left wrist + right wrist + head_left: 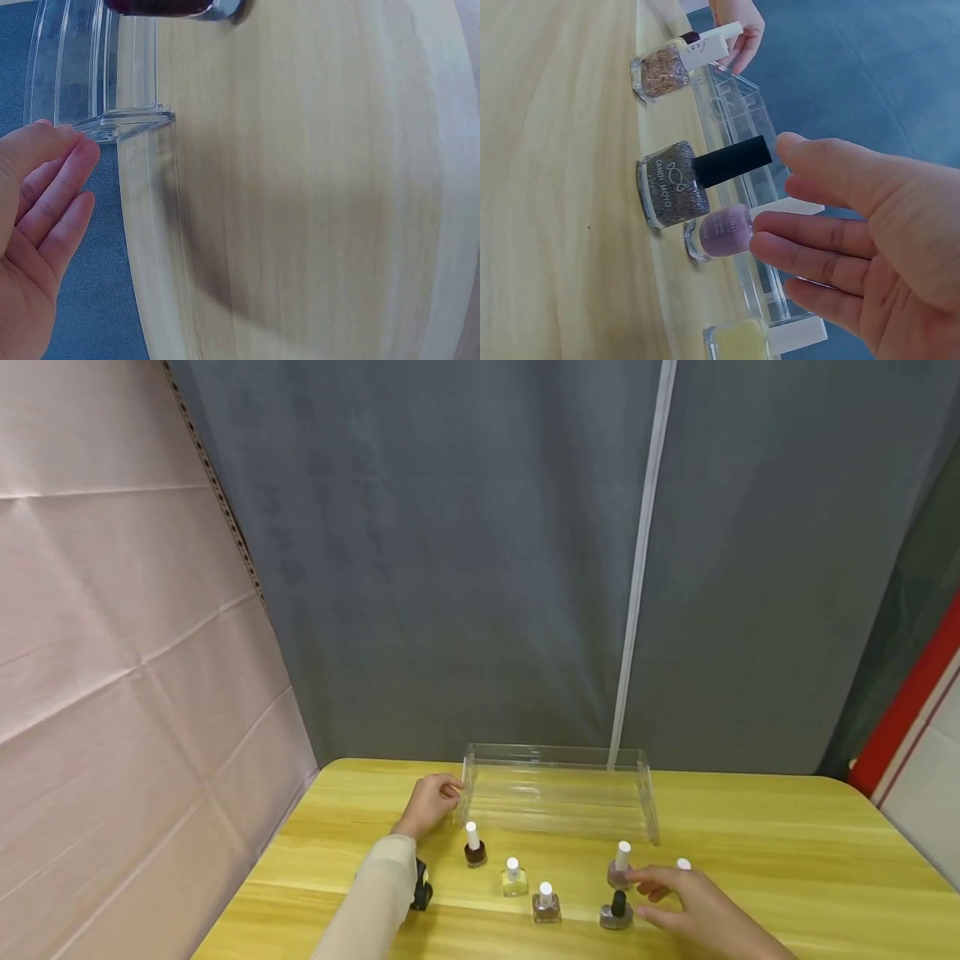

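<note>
A clear acrylic rack (555, 777) with stepped tiers stands at the table's back. My left hand (433, 802) pinches its left end panel between thumb and fingertips, as the left wrist view (45, 217) shows. My right hand (855, 217), fingers relaxed and apart, hovers by a black-capped glitter nail polish bottle (673, 184) and a white-capped purple nail polish bottle (726, 231). Its fingertips come close to the purple bottle; contact is unclear. Behind this hand, a white cap (683, 863) shows; the right wrist view has a pale yellow nail polish bottle (739, 341).
Left of the right hand stand a dark red nail polish bottle (475, 853), a yellow one (513, 881) and a rose glitter one (546, 907), all white-capped. Grey curtain (465, 568) hangs behind the wood-grain table (750, 827); pale cloth (135, 693) covers the left side.
</note>
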